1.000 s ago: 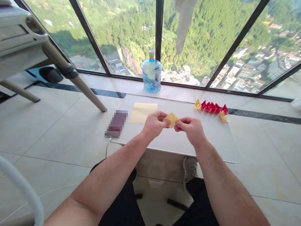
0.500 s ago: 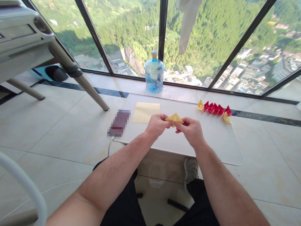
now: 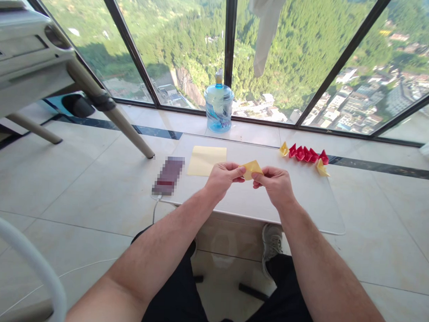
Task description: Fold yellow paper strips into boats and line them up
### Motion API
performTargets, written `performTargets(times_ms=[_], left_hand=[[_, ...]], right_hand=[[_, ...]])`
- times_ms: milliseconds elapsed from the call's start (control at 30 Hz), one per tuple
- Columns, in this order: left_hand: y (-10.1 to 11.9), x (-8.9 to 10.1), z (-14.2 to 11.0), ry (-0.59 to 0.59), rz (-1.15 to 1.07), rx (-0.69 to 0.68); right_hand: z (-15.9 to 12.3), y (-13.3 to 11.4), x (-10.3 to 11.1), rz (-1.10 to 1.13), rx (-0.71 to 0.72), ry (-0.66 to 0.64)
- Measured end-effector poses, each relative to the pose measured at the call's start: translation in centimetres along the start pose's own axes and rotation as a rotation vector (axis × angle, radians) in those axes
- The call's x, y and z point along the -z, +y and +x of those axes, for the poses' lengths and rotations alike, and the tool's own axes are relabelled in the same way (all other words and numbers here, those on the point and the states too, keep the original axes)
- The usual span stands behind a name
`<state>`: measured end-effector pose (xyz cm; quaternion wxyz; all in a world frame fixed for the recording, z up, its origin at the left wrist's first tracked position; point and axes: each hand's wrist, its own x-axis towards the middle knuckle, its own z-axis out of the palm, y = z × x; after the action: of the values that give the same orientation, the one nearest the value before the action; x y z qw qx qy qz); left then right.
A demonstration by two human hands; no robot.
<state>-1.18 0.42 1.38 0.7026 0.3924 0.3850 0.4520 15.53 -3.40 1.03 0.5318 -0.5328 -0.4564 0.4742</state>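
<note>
A small folded piece of yellow paper (image 3: pixel 251 169), diamond-like in outline, is held above the low white table (image 3: pixel 269 200). My left hand (image 3: pixel 225 176) pinches its left corner between thumb and fingers. On the opposite side, my right hand (image 3: pixel 274 181) grips the lower right edge, thumb on top. A flat sheet of pale yellow paper (image 3: pixel 206 160) lies on the table just beyond my left hand. Toward the far right edge stand several red folded paper boats (image 3: pixel 308 155) in a row, with a yellow folded boat (image 3: pixel 284 149) at one end and another yellow boat (image 3: pixel 322 168) near the other.
A blurred-out phone (image 3: pixel 169 175) with a white cable lies on the table's left. Behind the table, a large blue water bottle (image 3: pixel 218 107) stands by the windows. A white-topped piece of furniture (image 3: pixel 24 65) with slanted legs is at left; a white curved tube (image 3: pixel 38 258) is nearer.
The folded yellow paper has turned from a triangle with its point up into a tilted diamond-like shape. My fingers have shifted slightly on it, and both hands still hold it.
</note>
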Motion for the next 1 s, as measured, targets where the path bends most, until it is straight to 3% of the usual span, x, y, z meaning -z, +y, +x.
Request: performTargets(times_ms=[200,267,367,433,467,533,600,700,733,800,900,1000], left_hand=[[-0.5,-0.2,0.0,0.044,0.022,-0.036],[-1.0,-0.3,0.3,0.106,0.043,-0.064],[-1.6,-0.5,0.5,0.288,0.168,-0.190],[-1.8,-0.7,0.2,0.336,0.322,-0.313],[-1.8,-0.8,-0.2,0.311,0.402,-0.369],[-1.9,-1.2,-0.9,0.154,0.544,-0.457],[-1.9,-1.5,-1.4,0.045,0.613,-0.509],[-1.7,-1.4,-1.1,0.135,0.573,-0.453],[-1.6,-1.2,-0.7,0.206,0.530,-0.426],[-1.2,-0.7,0.1,0.227,0.430,-0.339],[-0.8,-0.3,0.7,0.066,0.305,-0.166],[-0.7,-0.3,0.6,-0.006,0.285,-0.144]], right_hand=[[0.3,0.4,0.1,0.055,-0.090,-0.051],[0.4,0.8,-0.4,-0.019,-0.069,0.040],[0.2,1.3,-1.7,-0.218,0.081,0.349],[0.0,1.3,-2.5,-0.229,0.110,0.346],[-0.1,1.2,-2.8,-0.202,0.105,0.293],[-0.2,1.0,-3.0,-0.151,0.095,0.213],[0.0,0.8,-2.6,-0.138,0.080,0.220],[0.3,0.6,-1.5,-0.154,0.035,0.253],[0.4,0.5,-1.2,-0.159,0.027,0.231],[0.3,0.1,-0.7,-0.172,0.022,0.148],[0.0,-0.3,-0.4,-0.187,0.015,0.028],[-0.1,-0.4,-0.6,-0.187,0.004,-0.036]])
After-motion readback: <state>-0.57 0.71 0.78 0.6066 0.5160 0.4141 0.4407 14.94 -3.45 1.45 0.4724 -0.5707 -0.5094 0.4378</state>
